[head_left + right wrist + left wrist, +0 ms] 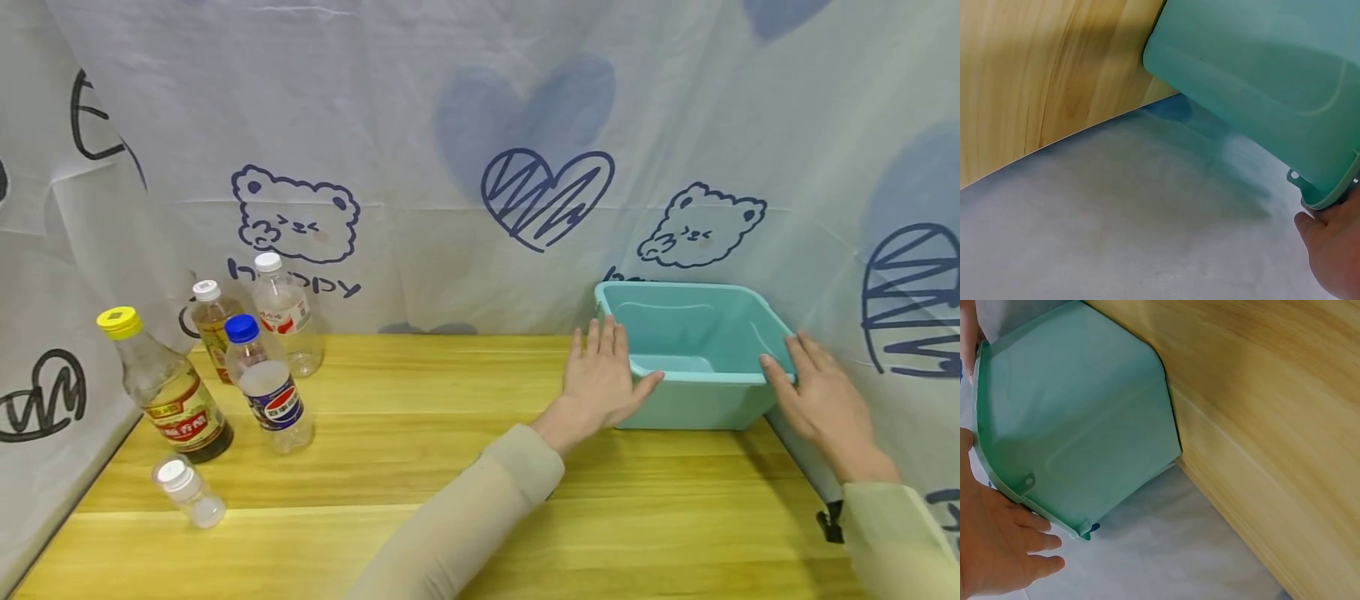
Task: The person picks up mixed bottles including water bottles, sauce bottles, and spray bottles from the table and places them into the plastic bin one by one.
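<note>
A turquoise plastic bin point(686, 404) stands upright on the wooden table, at the back right, with its mouth facing up. My left hand point(600, 385) lies against its left front corner, fingers straight and spread, thumb along the front rim. At the right front corner, my right hand point(828, 408) rests on the rim with fairly straight fingers. In the left wrist view the left hand point(1004, 544) is beside the bin's rim point(985, 450). The right wrist view shows only part of the right hand point(1335, 244), touching the bin's rim point(1335, 190).
On the table's left side stand a yellow-capped sauce bottle point(180, 408), a blue-capped Pepsi bottle point(270, 392), a white-capped bottle of amber liquid point(213, 325), a clear white-capped bottle point(288, 312) and a small clear jar point(189, 492). A printed cloth point(420, 250) hangs behind the table point(375, 467).
</note>
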`<control>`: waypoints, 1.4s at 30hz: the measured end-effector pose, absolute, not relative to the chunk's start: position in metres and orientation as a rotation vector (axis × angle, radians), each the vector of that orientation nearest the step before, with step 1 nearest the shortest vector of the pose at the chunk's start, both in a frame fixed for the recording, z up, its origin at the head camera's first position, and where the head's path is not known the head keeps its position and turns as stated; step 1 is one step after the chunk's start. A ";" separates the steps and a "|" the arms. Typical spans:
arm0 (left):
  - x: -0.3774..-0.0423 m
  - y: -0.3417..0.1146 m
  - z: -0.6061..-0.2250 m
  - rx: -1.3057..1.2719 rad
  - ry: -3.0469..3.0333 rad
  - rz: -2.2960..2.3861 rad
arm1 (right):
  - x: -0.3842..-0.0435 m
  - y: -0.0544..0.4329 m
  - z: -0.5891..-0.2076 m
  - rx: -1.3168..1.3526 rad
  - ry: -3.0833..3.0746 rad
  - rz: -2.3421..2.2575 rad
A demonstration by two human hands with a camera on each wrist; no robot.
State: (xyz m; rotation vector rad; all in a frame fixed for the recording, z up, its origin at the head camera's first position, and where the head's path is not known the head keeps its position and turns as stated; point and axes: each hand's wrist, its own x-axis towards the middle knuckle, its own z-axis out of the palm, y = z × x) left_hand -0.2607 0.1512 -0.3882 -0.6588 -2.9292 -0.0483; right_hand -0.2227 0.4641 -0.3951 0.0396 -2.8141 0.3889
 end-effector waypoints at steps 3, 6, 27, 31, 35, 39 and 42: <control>-0.261 0.151 -0.388 -0.663 -2.930 -0.080 | -0.223 0.464 -0.394 0.045 -2.815 0.398; -0.262 0.149 -0.388 -0.664 -2.933 -0.090 | -0.224 0.463 -0.393 0.049 -2.815 0.403; -0.249 0.096 -0.396 -0.724 -2.882 -0.259 | -0.210 0.419 -0.395 0.065 -2.807 0.427; -0.245 0.084 -0.396 -0.750 -2.880 -0.288 | -0.204 0.411 -0.395 0.080 -2.776 0.424; -0.242 0.069 -0.396 -0.773 -2.866 -0.331 | -0.200 0.401 -0.394 0.102 -2.753 0.405; -0.238 0.052 -0.397 -0.794 -2.864 -0.383 | -0.194 0.390 -0.394 0.114 -2.743 0.413; -0.235 0.040 -0.398 -0.801 -2.868 -0.406 | -0.191 0.380 -0.395 0.138 -2.735 0.421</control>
